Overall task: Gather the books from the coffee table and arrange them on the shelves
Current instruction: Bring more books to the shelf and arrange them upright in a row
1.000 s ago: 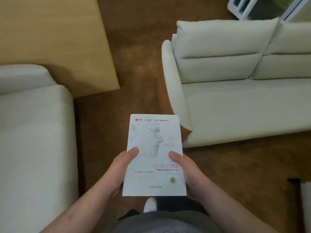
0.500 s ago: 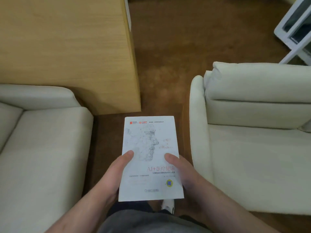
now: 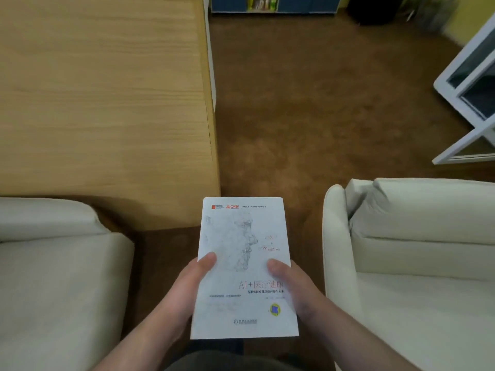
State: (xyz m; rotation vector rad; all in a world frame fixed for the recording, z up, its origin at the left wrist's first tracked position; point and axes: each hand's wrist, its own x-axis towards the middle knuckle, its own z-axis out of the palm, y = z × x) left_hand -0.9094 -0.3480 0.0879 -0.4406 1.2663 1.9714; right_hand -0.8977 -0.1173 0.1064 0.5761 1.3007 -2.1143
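Holding the book point(image 3: 241, 236), left hand point(image 3: 184, 293) and right hand point(image 3: 298, 287) hide fingers beneath.

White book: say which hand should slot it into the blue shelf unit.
Right hand, probably: both grip the white book, but the blue shelf unit lies ahead and slightly right, while the wooden table flanks the left hand.
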